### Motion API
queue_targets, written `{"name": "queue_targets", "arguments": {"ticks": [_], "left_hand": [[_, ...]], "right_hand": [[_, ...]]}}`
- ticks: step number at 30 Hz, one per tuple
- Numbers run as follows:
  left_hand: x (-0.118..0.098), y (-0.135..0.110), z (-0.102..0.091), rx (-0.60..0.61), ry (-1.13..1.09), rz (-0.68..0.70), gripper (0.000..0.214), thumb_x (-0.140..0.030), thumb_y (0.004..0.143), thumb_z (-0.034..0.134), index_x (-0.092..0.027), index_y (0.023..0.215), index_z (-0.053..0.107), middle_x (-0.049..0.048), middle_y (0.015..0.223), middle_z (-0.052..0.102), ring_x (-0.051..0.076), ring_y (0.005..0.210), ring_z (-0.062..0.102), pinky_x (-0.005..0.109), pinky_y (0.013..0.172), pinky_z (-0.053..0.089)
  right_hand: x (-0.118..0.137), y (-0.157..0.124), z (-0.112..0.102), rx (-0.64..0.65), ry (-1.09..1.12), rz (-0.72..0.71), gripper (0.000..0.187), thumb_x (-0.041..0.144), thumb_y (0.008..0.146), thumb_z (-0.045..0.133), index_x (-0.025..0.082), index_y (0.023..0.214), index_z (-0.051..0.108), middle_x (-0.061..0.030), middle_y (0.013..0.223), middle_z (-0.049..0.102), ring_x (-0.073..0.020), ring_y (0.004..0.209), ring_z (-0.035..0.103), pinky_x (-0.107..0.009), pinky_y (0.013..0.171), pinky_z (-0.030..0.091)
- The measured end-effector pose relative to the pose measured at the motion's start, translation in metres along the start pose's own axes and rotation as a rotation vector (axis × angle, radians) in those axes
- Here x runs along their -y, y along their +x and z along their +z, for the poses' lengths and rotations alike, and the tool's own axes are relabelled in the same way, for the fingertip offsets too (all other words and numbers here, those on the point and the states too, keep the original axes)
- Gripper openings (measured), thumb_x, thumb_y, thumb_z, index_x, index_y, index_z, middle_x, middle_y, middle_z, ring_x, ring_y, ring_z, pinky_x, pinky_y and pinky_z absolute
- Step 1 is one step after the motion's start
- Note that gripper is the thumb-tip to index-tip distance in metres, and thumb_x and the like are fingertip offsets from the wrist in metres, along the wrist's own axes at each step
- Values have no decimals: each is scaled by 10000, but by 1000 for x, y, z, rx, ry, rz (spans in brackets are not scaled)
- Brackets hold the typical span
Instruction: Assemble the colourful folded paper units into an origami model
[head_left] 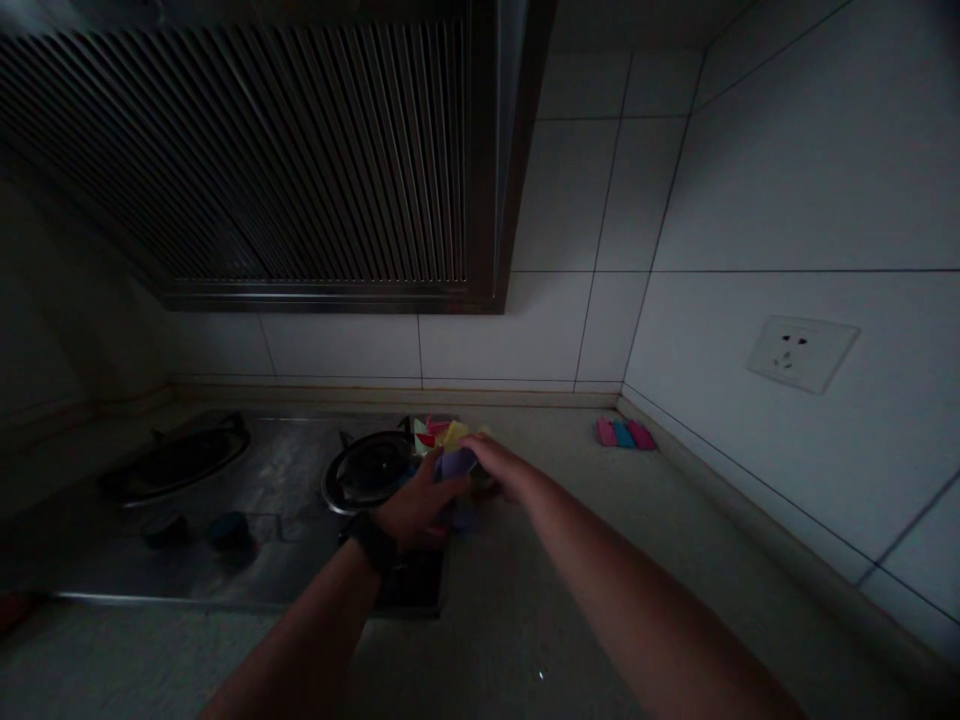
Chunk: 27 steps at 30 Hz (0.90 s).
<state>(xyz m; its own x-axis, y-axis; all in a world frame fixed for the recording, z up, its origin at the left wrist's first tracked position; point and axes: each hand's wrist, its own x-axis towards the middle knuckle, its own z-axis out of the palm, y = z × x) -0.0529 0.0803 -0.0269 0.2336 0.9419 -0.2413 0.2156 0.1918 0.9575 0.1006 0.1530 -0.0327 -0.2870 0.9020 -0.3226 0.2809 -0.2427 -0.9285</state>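
Both of your hands meet at the centre of the frame, over a small heap of coloured pieces (pixel 450 445) lying on the bench (pixel 570 560) just right of the stove. Your left hand (pixel 416 510), with one dark band on its wrist (pixel 370 541), has its fingers curled against the near side of the heap, touching a purple piece. Your right hand (pixel 495 465) lies on the heap's right side, fingers bent down onto it. The dim light prevents telling whether either hand has actually clamped a piece.

The heap shows purple, yellow, red and pale green; the pieces look flat and angular, their number and material unclear.

Count of other items: three small rectangular blocks (pixel 625 434), pink, blue and pink, side by side against the wall right of centre, well apart from your hands. The stove (pixel 292 480) is smooth metal with two round burners and two round knobs. One ribbed metal hood (pixel 255 150) fills the upper left. One white socket plate (pixel 802 352) sits on the glossy tiled wall at right.
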Motion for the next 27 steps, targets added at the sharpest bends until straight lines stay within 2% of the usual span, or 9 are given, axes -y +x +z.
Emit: {"name": "queue_targets", "arguments": {"ticks": [3,5,8,11,15,17,20,23,27], "left_hand": [[-7,7,1,-49,-70,51,743,-335,834,706,-301,1458,304,67,1302,546,253,1070,597,334,673,566],[-18,7,-2,-83,-141,130,712,-266,820,715,-277,1434,355,75,1298,546,256,1059,601,364,720,573],[-42,5,-14,-134,-322,225,646,-263,830,701,-256,1406,411,87,1234,582,217,883,639,451,778,569],[-69,3,-31,-188,-441,309,557,-305,836,694,-249,1343,471,80,1213,588,167,805,629,432,789,565],[-96,0,-51,-273,-310,273,438,-334,855,661,-185,1242,519,90,1156,601,204,840,646,403,771,566],[-101,-2,-58,-279,-189,207,427,-313,855,663,-157,1234,540,90,1135,623,184,812,640,362,736,565],[-97,-4,-65,-241,37,157,400,-336,861,654,-118,1189,583,84,1093,648,171,874,621,281,723,540],[-78,-3,-71,-198,310,153,396,-444,880,599,-165,1159,622,31,1050,662,170,982,616,234,708,503],[-39,0,-75,-340,796,213,490,-375,886,595,-115,1300,569,91,1181,619,215,1063,589,333,911,443]], "right_hand": [[12,-13,8,-72,161,1,556,436,970,468,171,1454,400,-137,1217,503,-150,923,554,-339,786,523],[26,-18,5,-82,261,-48,571,438,983,448,230,1502,332,-129,1272,475,-169,981,555,-373,806,532],[55,-24,-5,-51,348,-159,563,447,988,449,347,1522,302,-94,1312,462,-174,988,564,-398,807,536],[89,-29,-15,-3,353,-217,606,399,983,482,448,1534,234,-74,1225,516,-153,836,587,-391,735,535],[128,-35,-23,4,346,-251,657,262,983,452,376,1573,187,-104,1151,526,-148,820,587,-351,715,537],[139,-37,-25,-11,329,-257,633,207,970,457,318,1562,261,-119,1213,500,-140,839,579,-339,727,542],[139,-39,-29,-94,274,-280,548,181,962,478,220,1502,393,-139,1345,421,-118,890,553,-298,759,544],[118,-36,-35,-159,181,-286,505,184,967,491,191,1470,444,-124,1349,434,-102,910,542,-273,790,540],[70,-31,-56,-219,-17,-205,421,236,977,504,157,1389,530,-120,1234,516,-125,929,555,-305,795,544]]}}
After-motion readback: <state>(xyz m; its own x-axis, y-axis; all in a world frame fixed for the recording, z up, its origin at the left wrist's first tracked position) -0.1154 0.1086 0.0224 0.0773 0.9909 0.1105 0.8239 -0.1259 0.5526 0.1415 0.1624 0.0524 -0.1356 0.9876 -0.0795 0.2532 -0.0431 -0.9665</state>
